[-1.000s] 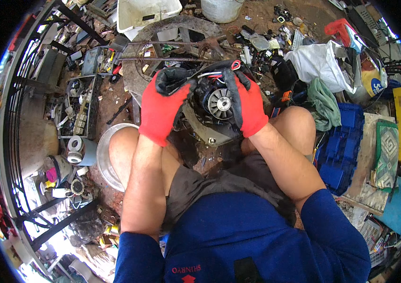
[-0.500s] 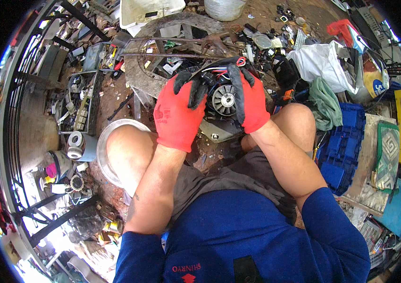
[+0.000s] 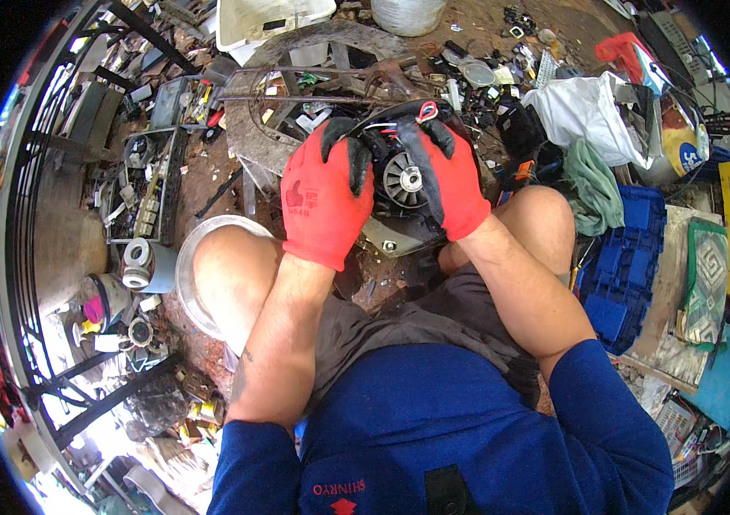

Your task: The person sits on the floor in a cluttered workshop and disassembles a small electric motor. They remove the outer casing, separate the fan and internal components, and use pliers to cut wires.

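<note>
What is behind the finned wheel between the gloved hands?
Past the finned wheel, dark parts and red and white wires show; wheel, left hand and right hand hide more.

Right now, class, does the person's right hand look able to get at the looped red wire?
Probably yes: the looped red wire sits close by the right hand, and nothing visible stands between them.

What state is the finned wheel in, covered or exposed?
Exposed: the finned wheel shows its vanes and central hub between the left hand and right hand.
</note>
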Demonstrator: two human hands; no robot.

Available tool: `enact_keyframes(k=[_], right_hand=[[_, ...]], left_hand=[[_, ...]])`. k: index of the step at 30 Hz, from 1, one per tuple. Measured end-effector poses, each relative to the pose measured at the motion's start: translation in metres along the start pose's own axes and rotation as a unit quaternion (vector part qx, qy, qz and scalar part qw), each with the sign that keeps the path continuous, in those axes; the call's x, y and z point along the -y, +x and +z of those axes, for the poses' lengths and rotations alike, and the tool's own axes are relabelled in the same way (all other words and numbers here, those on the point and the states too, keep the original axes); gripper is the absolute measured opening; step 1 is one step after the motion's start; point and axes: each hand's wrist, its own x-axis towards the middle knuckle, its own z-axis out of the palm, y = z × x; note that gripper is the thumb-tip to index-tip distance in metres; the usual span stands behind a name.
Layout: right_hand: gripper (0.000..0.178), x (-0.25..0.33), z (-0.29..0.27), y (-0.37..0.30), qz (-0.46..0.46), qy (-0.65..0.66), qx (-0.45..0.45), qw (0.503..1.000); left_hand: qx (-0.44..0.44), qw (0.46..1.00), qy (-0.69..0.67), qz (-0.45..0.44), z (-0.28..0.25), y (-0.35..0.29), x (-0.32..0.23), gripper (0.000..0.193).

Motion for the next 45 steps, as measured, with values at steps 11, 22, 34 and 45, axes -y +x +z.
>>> enact_keyframes(k=[11,22,34,45], right_hand=[[0.046,0.021,-0.011,-0.003,-0.064,-0.139,0.146,0.977],[0.037,0.013,-0.003,-0.006,-0.126,-0.239,0.094,0.958],[0.032,0.0,0.004,0.0,-0.239,-0.298,0.0,0.924],[0.03,-0.001,0.009,0.0,-0.216,-0.245,-0.022,0.945]], left_hand=[[0.047,0.998,-0.029,0.043,-0.001,-0.007,0.003,0.047],[0.065,0.995,0.041,0.06,-0.003,-0.001,0.004,0.041],[0.057,0.98,0.187,-0.033,0.006,0.012,-0.021,0.03],[0.029,0.992,0.11,-0.058,0.014,0.014,-0.017,0.031]])
